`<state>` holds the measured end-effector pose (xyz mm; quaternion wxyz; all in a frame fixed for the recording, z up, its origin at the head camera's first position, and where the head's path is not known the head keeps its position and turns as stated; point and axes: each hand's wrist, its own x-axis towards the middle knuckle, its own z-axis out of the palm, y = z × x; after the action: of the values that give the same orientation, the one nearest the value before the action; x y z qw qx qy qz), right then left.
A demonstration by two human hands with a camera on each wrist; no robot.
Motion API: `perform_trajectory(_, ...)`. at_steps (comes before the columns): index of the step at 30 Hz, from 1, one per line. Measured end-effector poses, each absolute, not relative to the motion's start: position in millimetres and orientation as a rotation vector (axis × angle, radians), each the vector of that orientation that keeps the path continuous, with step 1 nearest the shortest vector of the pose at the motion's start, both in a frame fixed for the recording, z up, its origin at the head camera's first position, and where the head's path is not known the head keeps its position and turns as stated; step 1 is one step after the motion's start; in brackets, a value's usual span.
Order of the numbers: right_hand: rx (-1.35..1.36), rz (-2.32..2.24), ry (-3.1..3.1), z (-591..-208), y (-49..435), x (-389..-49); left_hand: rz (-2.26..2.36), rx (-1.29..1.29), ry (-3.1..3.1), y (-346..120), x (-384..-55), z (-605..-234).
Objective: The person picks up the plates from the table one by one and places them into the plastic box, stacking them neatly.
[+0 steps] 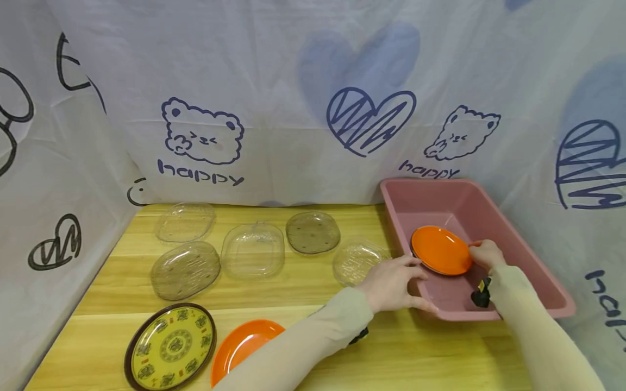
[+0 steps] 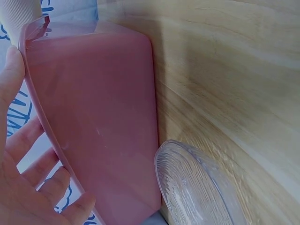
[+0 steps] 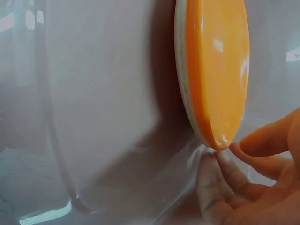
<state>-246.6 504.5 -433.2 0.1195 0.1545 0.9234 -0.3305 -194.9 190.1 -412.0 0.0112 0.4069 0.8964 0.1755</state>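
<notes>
In the head view, my right hand reaches into a pink plastic basin and pinches the right edge of an orange plate. The right wrist view shows the thumb at the upper rim of the orange plate and fingers under its edge. A whitish layer lines its underside. My left hand rests along the basin's near-left rim, fingers spread. Seen from the left wrist, its fingertips touch the rim beside the basin's outer wall. A clear ribbed plastic dish lies close to that wall.
On the wooden table lie several clear and smoky plastic dishes, including a square clear one and a smoky one. A yellow patterned plate and another orange plate, partly hidden by my left arm, lie in front. Printed cloth hangs behind.
</notes>
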Motion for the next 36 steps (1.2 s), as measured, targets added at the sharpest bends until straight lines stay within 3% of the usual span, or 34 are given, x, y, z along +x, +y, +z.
perform_trajectory(6,0.489,-1.027,2.871,-427.9,493.0,-244.0,0.599,1.332,2.71,184.3,-200.2,-407.9)
perform_trajectory(13,0.371,-1.268,2.976,-400.9,447.0,-248.0,0.702,1.355,2.667,154.7,-210.8,-396.7)
perform_trajectory(25,-0.069,-1.733,2.929,-357.0,348.0,-225.3,0.726,1.241,2.575,61.4,-222.5,-396.9)
perform_trajectory(36,-0.351,-1.975,2.679,-347.4,279.5,-198.6,0.686,1.012,2.495,-22.3,-224.6,-406.3)
